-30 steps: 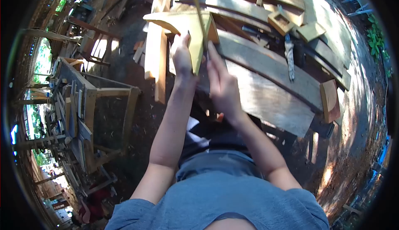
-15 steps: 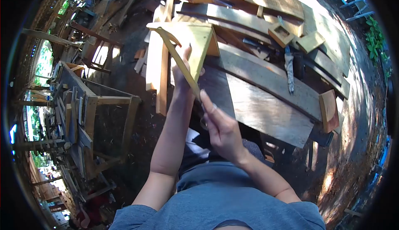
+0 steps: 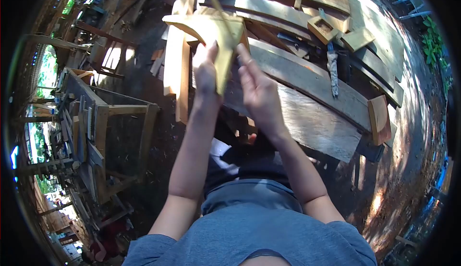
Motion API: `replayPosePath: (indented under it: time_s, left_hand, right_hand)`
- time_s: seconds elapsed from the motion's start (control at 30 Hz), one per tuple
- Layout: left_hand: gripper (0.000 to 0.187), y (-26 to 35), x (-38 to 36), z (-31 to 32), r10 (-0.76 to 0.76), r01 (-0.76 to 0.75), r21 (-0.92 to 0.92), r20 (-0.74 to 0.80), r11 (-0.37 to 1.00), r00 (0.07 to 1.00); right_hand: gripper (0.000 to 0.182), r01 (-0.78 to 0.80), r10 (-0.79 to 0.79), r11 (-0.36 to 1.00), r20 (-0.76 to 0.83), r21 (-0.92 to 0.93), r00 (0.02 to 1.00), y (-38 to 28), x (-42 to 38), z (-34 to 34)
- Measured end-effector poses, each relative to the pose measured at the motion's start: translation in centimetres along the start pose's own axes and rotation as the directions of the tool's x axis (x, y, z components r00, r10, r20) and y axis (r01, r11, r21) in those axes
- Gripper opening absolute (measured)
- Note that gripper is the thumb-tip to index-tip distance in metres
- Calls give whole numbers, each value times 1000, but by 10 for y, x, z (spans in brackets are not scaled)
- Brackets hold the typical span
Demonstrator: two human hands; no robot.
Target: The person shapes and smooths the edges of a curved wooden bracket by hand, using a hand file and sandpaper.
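My left hand [image 3: 205, 71] is closed on a pale wooden piece [image 3: 225, 30] with a curved edge, thumb up against its near side. It is held up over the left part of the workbench. In my right hand [image 3: 261, 93] is one end of a long, thin file-like strip [image 3: 220, 7], smeared by motion. The strip slants up and away across the right side of the wooden piece. My right forefinger points along it, and the other fingers curl in.
Long boards [image 3: 297, 64] make up the bench top. A small wooden box [image 3: 323, 30], a wood block [image 3: 358, 38], a cloth-wrapped tool [image 3: 332, 71] and a curved block [image 3: 379, 119] lie on it. On the left stands a wooden frame [image 3: 127, 109] with timber scraps.
My right hand has moved up and away with the strip, which now reaches past the wooden piece's far edge. My left hand and the piece have shifted slightly.
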State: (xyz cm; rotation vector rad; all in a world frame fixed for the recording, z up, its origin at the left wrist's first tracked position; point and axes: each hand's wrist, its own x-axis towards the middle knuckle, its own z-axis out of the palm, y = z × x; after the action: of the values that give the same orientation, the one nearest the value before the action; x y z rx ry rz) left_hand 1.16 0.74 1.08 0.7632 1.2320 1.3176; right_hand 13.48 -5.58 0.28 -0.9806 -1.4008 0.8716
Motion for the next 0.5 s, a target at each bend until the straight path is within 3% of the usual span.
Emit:
replayPosePath:
  time_s: [0.03, 0.07, 0.1, 0.13, 0.17, 0.2, 0.27, 0.3, 0.33, 0.37, 0.43, 0.5]
  left_hand:
    - [29, -1, -6, 13, 5, -20, -132, -112, 991, 994]
    - [29, -5, -3, 3, -15, 1, -154, -88, 988, 996]
    - [29, -9, 5, -2, -26, 15, -186, -57, 982, 998]
    - [27, -6, 8, 7, -33, 3, -181, -162, 983, 986]
    - [26, -3, 1, 0, -69, 56, -149, -85, 987, 994]
    - [26, -2, 1, -3, -29, 25, -169, -16, 985, 999]
    - [26, -9, 6, -15, -15, 28, -214, 62, 976, 998]
    - [26, 0, 6, 2, -49, 41, -176, -42, 984, 998]
    - [25, -2, 1, 0, -57, 51, -134, -39, 990, 998]
    - [24, -3, 2, -2, -50, 46, -91, -35, 995, 998]
    - [20, -1, 3, 4, -40, 29, -97, -108, 995, 993]
    - [20, -9, 15, -8, 7, -13, -122, -51, 992, 999]
  right_hand:
    - [49, -227, 227, 974, 86, -13, 970, -12, 12, -7]
    - [47, -446, 448, 893, 163, -52, 879, -19, 17, -11]
    - [49, -182, 182, 983, 60, -13, 981, -6, -4, 0]
    - [50, -128, 131, 991, 90, -35, 987, -9, -23, 0]
    - [52, -88, 94, 995, 127, -50, 987, -13, -41, 1]
    - [56, -104, 112, 993, 180, -54, 977, -16, -52, -2]
    - [52, -109, 111, 994, 139, -23, 984, -13, -35, -4]
    - [50, -119, 119, 993, 92, -8, 989, -7, -19, -3]
    - [47, -240, 241, 971, 66, -11, 968, -2, -3, -4]
    - [48, -271, 279, 959, 93, -87, 956, 5, 15, -8]
    - [49, -286, 290, 957, 77, -54, 954, -1, 11, -3]
    - [51, -75, 81, 995, 86, -71, 993, -3, -22, -2]
